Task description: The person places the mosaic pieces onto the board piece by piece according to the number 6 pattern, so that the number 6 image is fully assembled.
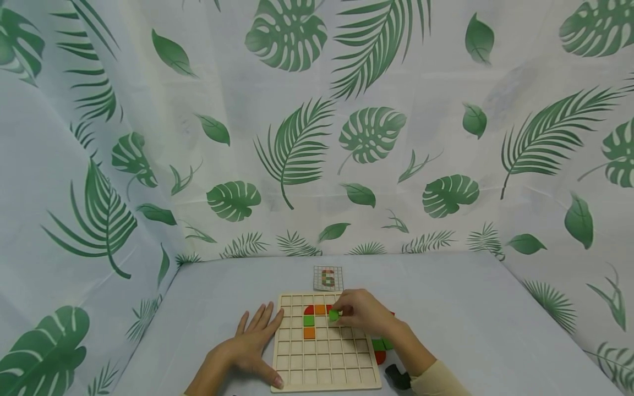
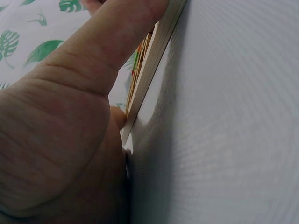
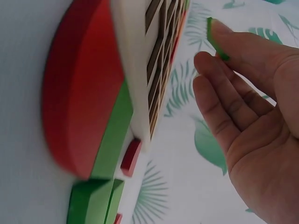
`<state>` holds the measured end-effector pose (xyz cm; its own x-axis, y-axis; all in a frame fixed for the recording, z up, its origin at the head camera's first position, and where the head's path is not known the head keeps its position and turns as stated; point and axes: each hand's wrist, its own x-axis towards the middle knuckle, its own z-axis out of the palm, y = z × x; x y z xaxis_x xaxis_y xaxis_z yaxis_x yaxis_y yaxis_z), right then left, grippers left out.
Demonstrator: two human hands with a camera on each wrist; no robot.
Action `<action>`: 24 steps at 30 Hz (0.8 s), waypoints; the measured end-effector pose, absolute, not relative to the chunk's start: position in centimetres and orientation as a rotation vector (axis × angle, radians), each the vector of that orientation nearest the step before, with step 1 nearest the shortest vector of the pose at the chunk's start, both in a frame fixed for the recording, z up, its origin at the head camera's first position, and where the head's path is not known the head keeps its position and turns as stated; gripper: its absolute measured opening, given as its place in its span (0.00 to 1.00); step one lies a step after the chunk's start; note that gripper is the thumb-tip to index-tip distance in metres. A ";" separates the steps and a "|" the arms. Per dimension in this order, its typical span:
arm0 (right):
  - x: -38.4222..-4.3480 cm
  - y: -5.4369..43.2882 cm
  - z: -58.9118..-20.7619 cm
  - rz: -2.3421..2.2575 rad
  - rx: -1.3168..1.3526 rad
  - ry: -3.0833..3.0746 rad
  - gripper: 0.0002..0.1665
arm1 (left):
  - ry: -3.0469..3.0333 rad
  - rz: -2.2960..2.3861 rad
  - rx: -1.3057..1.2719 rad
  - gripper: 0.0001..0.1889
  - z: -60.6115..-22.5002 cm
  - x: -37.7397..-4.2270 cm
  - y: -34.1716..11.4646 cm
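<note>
A pale wooden grid board lies on the table. My left hand rests along its left side, fingers spread, with the thumb at the near left corner. My right hand pinches a small green square tile between thumb and fingers, over the upper middle of the grid. In the right wrist view the same tile shows edge-on, off the board. Set in the grid are a red rounded tile, an orange tile, a green tile and a lower orange tile. Another red tile is partly hidden by my right fingers.
A pattern card showing a coloured figure lies behind the board. To the board's right are loose green tiles, a red rounded piece and a dark curved object by the right wrist. A leaf-print cloth hangs behind.
</note>
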<state>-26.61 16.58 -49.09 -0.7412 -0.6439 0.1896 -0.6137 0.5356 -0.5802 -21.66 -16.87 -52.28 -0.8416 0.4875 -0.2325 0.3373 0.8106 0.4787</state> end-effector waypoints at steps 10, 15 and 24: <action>-26.2 14.9 -49.2 -0.912 -1.123 2.668 0.13 | 2.654 0.603 0.636 0.80 -52.2 -21.6 -16.9; -26.1 14.6 -49.1 -0.877 -1.078 2.653 0.14 | 2.662 0.601 0.630 0.80 -52.3 -21.5 -16.9; -25.9 14.2 -48.6 -0.902 -1.060 2.631 0.12 | 2.661 0.588 0.632 0.80 -52.2 -21.6 -16.8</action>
<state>-25.92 14.16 -48.62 -0.7347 -0.6749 0.0691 -0.5754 0.5659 -0.5905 -21.58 -16.85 -52.15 -0.8424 0.4881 -0.2285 0.3464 0.8152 0.4642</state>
